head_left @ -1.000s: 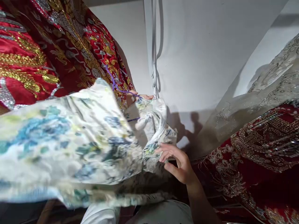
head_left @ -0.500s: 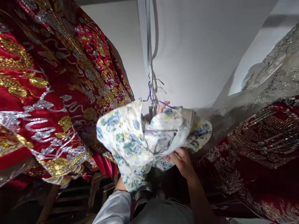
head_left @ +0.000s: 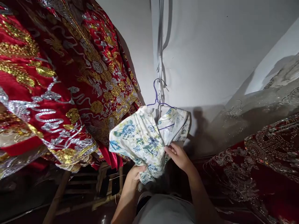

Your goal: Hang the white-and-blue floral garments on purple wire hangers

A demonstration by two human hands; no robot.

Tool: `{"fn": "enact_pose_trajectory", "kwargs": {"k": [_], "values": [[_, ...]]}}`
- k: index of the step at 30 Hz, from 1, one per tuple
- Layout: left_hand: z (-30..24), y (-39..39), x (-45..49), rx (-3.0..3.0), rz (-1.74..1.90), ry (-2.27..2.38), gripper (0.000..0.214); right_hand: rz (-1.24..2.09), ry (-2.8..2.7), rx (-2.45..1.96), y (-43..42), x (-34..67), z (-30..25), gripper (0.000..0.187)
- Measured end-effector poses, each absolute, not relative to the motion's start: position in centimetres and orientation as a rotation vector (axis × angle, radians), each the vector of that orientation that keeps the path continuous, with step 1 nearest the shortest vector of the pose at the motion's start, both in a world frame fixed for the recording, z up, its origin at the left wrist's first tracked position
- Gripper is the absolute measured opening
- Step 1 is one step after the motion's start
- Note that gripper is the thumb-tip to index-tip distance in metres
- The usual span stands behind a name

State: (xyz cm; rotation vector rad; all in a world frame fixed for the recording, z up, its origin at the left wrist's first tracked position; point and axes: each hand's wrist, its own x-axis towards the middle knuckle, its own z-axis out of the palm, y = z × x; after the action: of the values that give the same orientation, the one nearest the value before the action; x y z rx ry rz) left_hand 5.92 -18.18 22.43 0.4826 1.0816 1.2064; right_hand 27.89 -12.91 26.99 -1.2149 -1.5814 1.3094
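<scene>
Floral top [head_left: 137, 138] is hung on purple hanger [head_left: 156, 98] — front neckline edge pinched by right hand [head_left: 179, 156], lower side gripped by left hand [head_left: 135, 173].

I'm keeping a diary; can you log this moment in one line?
left hand: low on shirt | right hand: higher on shirt | shirt: floral, on purple hanger

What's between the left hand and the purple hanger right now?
The floral garment: in the head view, it hangs from the hanger down to the left hand.
</scene>
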Motion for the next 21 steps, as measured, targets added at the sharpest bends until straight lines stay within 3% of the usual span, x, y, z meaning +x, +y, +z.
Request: {"fn": "enact_pose_trajectory", "kwargs": {"k": [3, 10, 14, 17, 21], "values": [[22.3, -18.3, 5.5, 0.419, 1.073, 1.05, 0.056, 1.389, -1.75, -1.187, -12.6, 27.0, 26.0, 0.043], [22.0, -17.3, 6.0, 0.334, 1.156, 1.155, 0.044, 1.476, -1.815, -1.115, -12.7, 26.4, 26.1, 0.033], [20.1, -15.8, 7.1, 0.396, 1.607, 1.447, 0.045, 1.419, -1.617, -1.171, -12.6, 27.2, 26.1, 0.031], [18.9, -15.7, 9.5, 0.727, 1.952, 1.702, 0.049, 1.462, -1.603, -1.216, -12.4, 27.6, 25.7, 0.029], [19.0, -16.3, 13.0, 1.373, 1.658, 1.553, 0.035, 1.585, -1.618, -1.171, -12.5, 27.0, 25.3, 0.026]]}}
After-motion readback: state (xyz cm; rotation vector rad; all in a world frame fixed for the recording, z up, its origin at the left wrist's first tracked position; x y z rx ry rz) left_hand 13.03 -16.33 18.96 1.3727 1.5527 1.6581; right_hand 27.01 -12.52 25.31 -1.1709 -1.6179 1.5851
